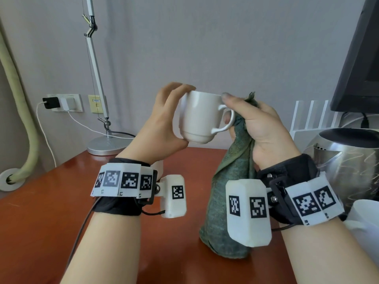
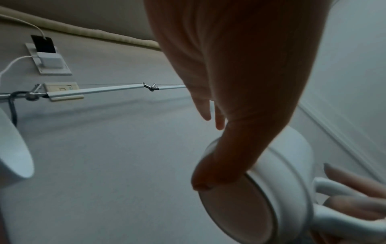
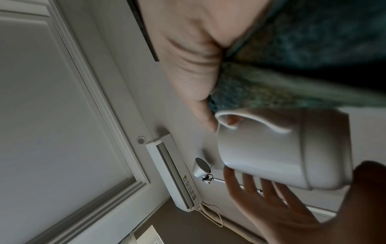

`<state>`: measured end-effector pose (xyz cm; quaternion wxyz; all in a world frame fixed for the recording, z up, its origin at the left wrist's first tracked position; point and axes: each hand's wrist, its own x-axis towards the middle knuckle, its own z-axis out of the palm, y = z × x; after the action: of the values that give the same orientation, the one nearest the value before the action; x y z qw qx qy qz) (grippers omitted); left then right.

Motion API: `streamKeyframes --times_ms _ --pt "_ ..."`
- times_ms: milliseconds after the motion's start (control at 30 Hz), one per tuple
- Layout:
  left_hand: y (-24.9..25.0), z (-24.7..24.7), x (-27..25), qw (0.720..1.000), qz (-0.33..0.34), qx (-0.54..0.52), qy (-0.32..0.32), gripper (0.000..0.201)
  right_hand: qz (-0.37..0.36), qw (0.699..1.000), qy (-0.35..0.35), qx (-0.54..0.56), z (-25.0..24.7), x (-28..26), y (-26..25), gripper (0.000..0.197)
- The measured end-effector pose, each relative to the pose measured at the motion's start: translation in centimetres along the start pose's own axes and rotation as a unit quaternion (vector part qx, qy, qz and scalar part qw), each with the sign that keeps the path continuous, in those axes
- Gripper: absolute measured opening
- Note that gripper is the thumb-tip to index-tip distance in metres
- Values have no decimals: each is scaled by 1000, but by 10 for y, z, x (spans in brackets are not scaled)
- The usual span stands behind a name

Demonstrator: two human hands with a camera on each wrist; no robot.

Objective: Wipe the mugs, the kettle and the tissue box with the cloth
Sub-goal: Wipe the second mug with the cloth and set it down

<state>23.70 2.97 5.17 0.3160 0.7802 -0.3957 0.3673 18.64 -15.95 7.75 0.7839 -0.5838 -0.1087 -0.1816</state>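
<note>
White mug (image 1: pixel 198 117) is held up in the air above the far middle of the table (image 1: pixel 51 193), upright, its handle turned to the person's right. Left hand (image 1: pixel 162 128) holds it between thumb under the base and fingertips at the rim, the fingers fairly straight along its far side; in the left wrist view the thumb lies across the base ring of the mug (image 2: pixel 271 189). Right hand (image 1: pixel 260 128) is curled round a bunched green cloth (image 1: pixel 231 191), with one finger through the mug's handle and the thumb on the rim; the cloth hangs down from the fist and its lower end reaches the table near the front edge. In the right wrist view the cloth (image 3: pixel 292 57) lies pressed against the handle side of the mug (image 3: pixel 282 148). Steel kettle (image 1: pixel 346 162) stands at the table's right edge, and just in front of it, at the near right corner, is part of a second white mug (image 1: pixel 365 224). Lamp base (image 1: pixel 106 145) sits at the far left corner, below the wall sockets (image 1: pixel 65 102).
</note>
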Motion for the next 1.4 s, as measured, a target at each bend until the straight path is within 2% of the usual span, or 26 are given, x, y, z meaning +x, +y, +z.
streamKeyframes --times_ms 133,300,367,467,533,600,667,867,1000,1100,1200,1267,1300,1367,1400 --pt "-6 5 -3 999 -31 12 -3 88 92 991 -60 -81 -3 1 -2 24" --pt "-7 6 -3 999 -34 32 -5 97 153 985 -72 -22 -6 5 -1 22" --pt "-4 6 -2 998 -64 15 1 95 168 984 -65 10 -6 8 1 22" --pt "1 4 -2 988 -119 -73 61 68 164 985 -56 -6 -3 9 7 25" --pt "6 4 -1 963 -188 -168 91 44 149 987 -53 -23 0 9 13 26" --pt "10 3 -1 936 -255 -226 83 24 139 988 -46 -37 3 9 20 26" --pt "8 2 -2 927 -288 -236 44 19 134 988 -40 -63 7 9 28 26" --pt "-10 0 -19 907 -357 -220 -40 34 181 979 -16 -91 23 6 55 24" --pt "-18 0 -35 898 -380 -218 -50 49 205 975 -4 -84 38 2 75 21" --pt "-31 -1 -52 889 -406 -211 -6 46 222 971 0 -83 46 0 88 24" --pt "-52 1 -73 892 -420 -125 115 33 233 969 10 -80 51 -1 100 25" --pt "-62 2 -86 870 -453 -104 168 42 237 968 19 -85 54 -1 108 27" --pt "-65 2 -91 852 -479 -116 177 52 238 967 22 -89 56 -2 112 28" --pt "-70 3 -96 823 -519 -154 171 74 237 967 26 -94 59 -2 119 28" --pt "-72 5 -98 813 -533 -168 164 77 239 966 27 -93 61 -2 122 28"
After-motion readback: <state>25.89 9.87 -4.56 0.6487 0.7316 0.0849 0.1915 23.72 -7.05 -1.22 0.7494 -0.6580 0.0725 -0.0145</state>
